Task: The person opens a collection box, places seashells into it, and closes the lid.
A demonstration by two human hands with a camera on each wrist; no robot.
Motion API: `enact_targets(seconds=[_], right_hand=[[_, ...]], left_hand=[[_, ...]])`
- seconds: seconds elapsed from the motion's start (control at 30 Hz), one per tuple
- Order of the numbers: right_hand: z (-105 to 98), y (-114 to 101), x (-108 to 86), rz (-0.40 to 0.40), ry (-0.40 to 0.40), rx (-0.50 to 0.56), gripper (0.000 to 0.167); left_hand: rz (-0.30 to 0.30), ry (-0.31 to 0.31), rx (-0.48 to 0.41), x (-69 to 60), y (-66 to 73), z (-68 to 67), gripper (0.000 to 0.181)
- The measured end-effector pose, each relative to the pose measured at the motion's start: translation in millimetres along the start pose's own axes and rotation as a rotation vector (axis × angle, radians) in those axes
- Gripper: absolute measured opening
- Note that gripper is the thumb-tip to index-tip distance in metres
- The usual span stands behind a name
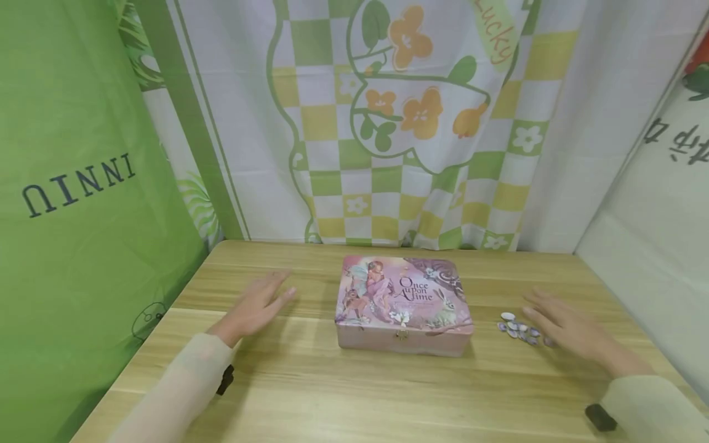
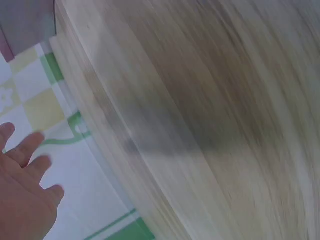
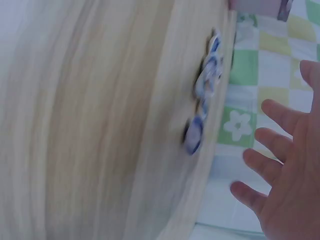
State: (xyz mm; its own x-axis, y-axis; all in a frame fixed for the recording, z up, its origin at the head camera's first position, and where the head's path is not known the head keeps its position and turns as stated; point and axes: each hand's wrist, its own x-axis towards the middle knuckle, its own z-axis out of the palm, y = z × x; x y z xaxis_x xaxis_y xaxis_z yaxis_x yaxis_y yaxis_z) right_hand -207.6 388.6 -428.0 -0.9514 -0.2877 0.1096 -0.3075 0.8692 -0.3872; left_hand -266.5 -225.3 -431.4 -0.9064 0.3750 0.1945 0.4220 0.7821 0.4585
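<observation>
A pink box (image 1: pixel 404 304) with "Once upon a Time" on its closed lid and a small metal clasp in front lies on the table between the two hands. To its left hovers my left hand (image 1: pixel 255 309), fingers extended, holding nothing. Beside a small pile of white and purple-blue shell-like pieces (image 1: pixel 517 330) is my right hand (image 1: pixel 573 329), its fingers loosely spread. In the right wrist view the same pieces (image 3: pixel 206 82) lie on the wood, apart from the fingers. The left wrist view shows the left hand (image 2: pixel 25 190) spread over nothing.
The wooden table (image 1: pixel 343 394) ends at a checked curtain (image 1: pixel 399 203) at the back. Green fabric (image 1: pixel 83 258) hangs on the left, with a thin dark wire (image 1: pixel 148 317) near the table edge. White fabric (image 1: pixel 653 215) hangs on the right.
</observation>
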Motion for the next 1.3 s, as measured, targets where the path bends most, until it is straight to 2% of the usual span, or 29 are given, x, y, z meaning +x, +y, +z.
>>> enact_targets(seconds=[0.13, 0.2, 0.4, 0.57, 0.73, 0.8, 1.0, 1.3], right_hand=[[-1.3, -12.0, 0.5, -0.014, 0.005, 0.080, 0.055], [-2.1, -17.3, 1.3, -0.031, 0.014, 0.091, 0.052], [-4.2, -28.6, 3.4, -0.084, 0.025, 0.063, 0.040], [-4.0, -36.7, 3.6, -0.092, 0.023, 0.047, 0.035], [-3.7, -44.9, 2.6, -0.105, 0.012, 0.055, 0.031], [-3.9, -48.6, 2.0, -0.101, -0.016, 0.080, 0.032], [-6.5, -64.2, 3.3, -0.109, -0.167, 0.234, 0.036], [-0.2, -88.4, 4.4, -0.250, -0.263, 0.374, 0.024]], left_hand=[[-0.010, -0.026, -0.142, 1.1, 9.7, 3.9, 0.066], [-0.012, -0.042, -0.183, 1.9, 14.6, 6.5, 0.064], [0.044, -0.058, -0.234, 4.6, 27.1, 15.4, 0.052], [0.090, -0.089, -0.320, 7.4, 39.3, 21.4, 0.046], [0.077, -0.125, -0.377, 9.3, 52.8, 27.4, 0.051], [0.060, -0.147, -0.405, 9.2, 57.8, 29.7, 0.054], [0.043, -0.179, -0.503, 7.6, 68.5, 34.9, 0.060], [-0.006, -0.192, -0.564, 6.7, 72.0, 40.4, 0.058]])
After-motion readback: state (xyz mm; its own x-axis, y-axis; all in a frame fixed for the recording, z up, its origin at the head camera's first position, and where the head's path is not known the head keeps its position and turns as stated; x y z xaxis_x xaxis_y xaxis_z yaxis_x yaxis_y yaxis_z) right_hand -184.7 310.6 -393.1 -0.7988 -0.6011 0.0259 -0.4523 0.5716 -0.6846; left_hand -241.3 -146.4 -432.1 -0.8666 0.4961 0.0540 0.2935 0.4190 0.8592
